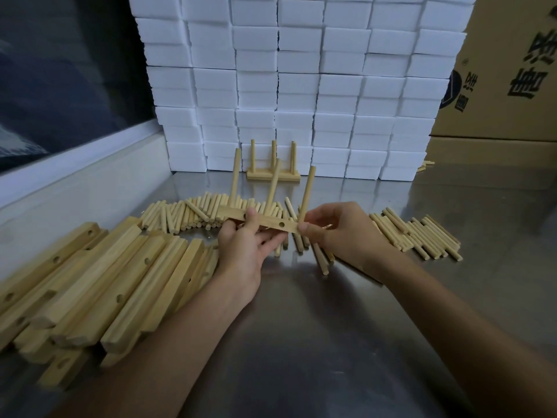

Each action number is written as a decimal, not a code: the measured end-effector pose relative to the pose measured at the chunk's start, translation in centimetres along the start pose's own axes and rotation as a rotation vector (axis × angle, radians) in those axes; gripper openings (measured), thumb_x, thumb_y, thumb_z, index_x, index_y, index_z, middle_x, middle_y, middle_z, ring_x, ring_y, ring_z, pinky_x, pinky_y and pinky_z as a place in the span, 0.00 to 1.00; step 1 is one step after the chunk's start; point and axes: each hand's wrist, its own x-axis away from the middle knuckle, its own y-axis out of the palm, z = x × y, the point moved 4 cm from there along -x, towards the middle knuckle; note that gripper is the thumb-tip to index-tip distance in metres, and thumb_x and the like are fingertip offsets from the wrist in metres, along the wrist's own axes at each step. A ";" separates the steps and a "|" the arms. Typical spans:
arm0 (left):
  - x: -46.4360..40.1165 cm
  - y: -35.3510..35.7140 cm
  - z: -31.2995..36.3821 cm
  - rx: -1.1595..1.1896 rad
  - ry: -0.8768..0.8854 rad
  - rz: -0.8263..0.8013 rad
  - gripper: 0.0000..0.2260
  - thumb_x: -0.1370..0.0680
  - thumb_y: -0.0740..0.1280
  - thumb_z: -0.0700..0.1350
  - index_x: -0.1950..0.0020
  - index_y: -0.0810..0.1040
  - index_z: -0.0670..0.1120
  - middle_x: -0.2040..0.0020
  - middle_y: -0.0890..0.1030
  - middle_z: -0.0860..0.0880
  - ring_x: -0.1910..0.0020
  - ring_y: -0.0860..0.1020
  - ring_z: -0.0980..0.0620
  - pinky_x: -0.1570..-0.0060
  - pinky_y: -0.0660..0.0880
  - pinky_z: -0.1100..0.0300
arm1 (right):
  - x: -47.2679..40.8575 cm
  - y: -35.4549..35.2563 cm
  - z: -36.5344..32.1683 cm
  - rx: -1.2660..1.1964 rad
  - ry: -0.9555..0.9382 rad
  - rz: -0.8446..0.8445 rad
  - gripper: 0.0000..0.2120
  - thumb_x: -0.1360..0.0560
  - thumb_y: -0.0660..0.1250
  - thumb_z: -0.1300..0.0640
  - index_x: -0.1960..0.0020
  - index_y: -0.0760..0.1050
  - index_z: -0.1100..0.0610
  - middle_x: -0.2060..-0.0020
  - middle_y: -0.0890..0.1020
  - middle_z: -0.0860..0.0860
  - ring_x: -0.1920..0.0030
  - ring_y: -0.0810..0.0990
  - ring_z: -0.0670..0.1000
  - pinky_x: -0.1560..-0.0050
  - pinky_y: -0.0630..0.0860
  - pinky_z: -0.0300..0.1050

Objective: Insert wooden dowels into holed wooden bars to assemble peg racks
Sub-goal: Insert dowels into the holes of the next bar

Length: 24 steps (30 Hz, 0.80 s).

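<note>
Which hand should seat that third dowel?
Right. The right hand already pinches the third wooden dowel at the end of the holed wooden bar, while the left hand grips the bar's middle, steadying it.

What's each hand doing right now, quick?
Left hand: fingers curled round the wooden bar, holding it up.
Right hand: fingers pinching the third dowel at the bar's right end.

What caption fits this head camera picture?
Left hand holds a holed bar with two dowels in while right hand fits a third dowel.
</note>
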 end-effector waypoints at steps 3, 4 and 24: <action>-0.1 0.3 -0.1 -0.058 -0.013 -0.025 0.13 0.17 0.62 0.45 0.37 0.72 0.38 0.46 0.83 0.38 0.53 0.85 0.44 0.55 0.83 0.51 | 0.0 0.2 0.0 0.133 -0.083 -0.029 0.04 0.23 0.70 0.51 0.56 0.80 0.46 0.67 0.81 0.39 0.65 0.79 0.38 0.68 0.71 0.27; -0.1 0.4 -0.1 -0.089 -0.021 -0.028 0.13 0.17 0.62 0.45 0.37 0.72 0.38 0.46 0.83 0.38 0.53 0.85 0.45 0.54 0.83 0.51 | -0.1 0.2 0.1 0.157 -0.097 -0.027 0.06 0.22 0.68 0.53 0.57 0.80 0.47 0.70 0.80 0.40 0.67 0.78 0.39 0.69 0.69 0.28; -2.1 -1.6 6.9 -1.998 0.471 0.028 0.12 0.20 0.61 0.53 0.61 0.66 0.50 0.62 0.71 0.52 0.58 0.70 0.47 0.51 0.71 0.49 | -14.3 -0.2 3.4 0.226 0.035 0.213 0.07 0.22 0.69 0.59 0.47 0.83 0.60 0.57 0.82 0.50 0.62 0.76 0.44 0.58 0.74 0.38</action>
